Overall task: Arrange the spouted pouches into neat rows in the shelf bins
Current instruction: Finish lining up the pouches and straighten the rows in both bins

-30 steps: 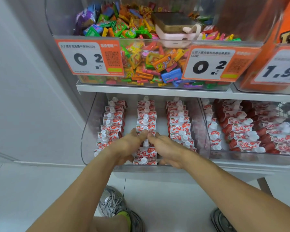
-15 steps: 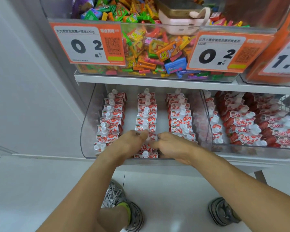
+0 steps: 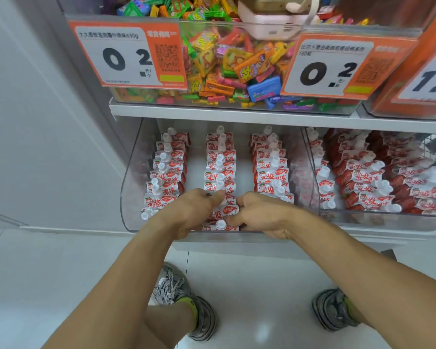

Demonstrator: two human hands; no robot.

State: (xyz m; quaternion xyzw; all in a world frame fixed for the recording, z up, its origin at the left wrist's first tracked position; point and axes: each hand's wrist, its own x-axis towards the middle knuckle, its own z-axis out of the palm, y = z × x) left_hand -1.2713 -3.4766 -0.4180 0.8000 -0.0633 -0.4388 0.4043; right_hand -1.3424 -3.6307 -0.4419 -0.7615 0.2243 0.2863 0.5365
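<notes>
3 rows of pouches point(image 3: 220, 170) in the left bin point(image 3: 131, 187), 3 price tags point(image 3: 129, 54), 2 hands point(image 3: 194, 210), 2 shoes point(image 3: 186, 298)

Hidden under both hands point(image 3: 194, 210): front pouches point(image 3: 222, 212) of middle row. Cut off at right edge: orange price tag point(image 3: 431, 71). Fingertips unseen.

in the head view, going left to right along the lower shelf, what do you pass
white wall → left pouch row → left hand → middle pouch row → right hand → right pouch row → clear divider wall → messier pouches in the neighbouring bin
</notes>
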